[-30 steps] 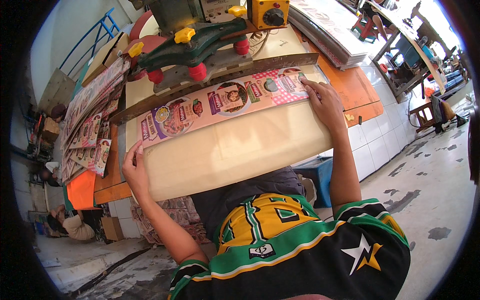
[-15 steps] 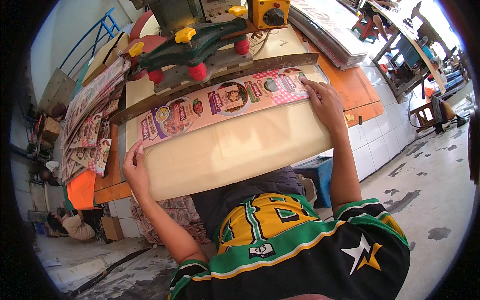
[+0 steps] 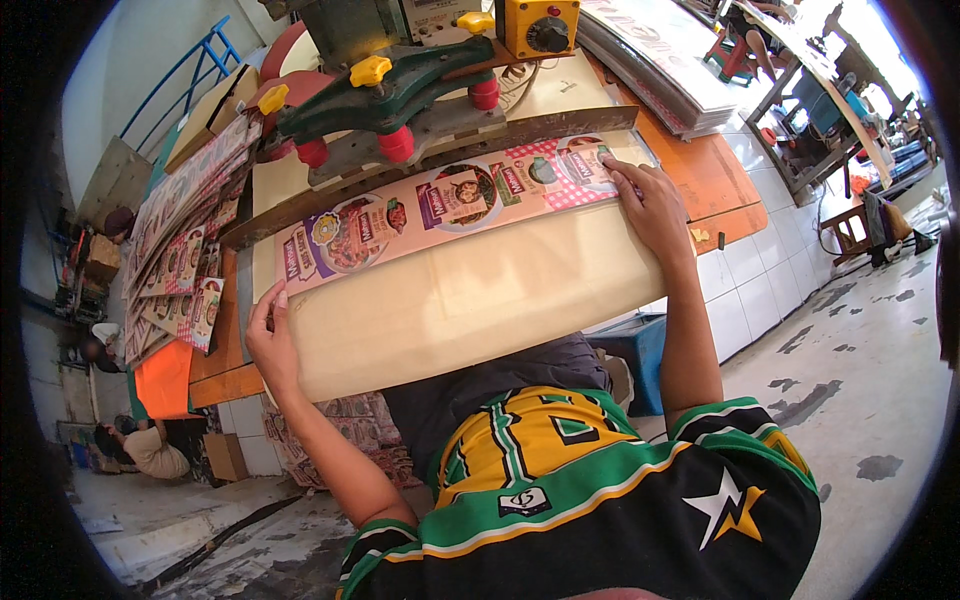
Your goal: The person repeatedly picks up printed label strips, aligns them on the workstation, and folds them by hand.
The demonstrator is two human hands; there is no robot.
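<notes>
A long printed sheet (image 3: 408,213), orange-pink with food pictures and a checked patch, lies across a pale cream sheet (image 3: 470,290) whose near edge droops toward my lap. My left hand (image 3: 272,335) pinches the printed sheet's near left corner, thumb on top and fingers curled. At the other end, my right hand (image 3: 650,200) grips the printed sheet's right end, its fingertips reaching over the print. The far edge of the print lies along a metal bar (image 3: 430,160). Above that bar stands a dark green press head (image 3: 400,90) with yellow knobs and red feet.
A yellow control box (image 3: 540,28) with a black dial sits beside the press. Leaning printed sheets (image 3: 185,230) crowd the left; a flat stack (image 3: 660,65) lies at the far right of the orange table (image 3: 715,195). A blue bin (image 3: 640,365) stands below. A person (image 3: 155,452) is at lower left.
Both hands and the printed sheet stay practically in place. The cream sheet's near edge shifts very slightly.
</notes>
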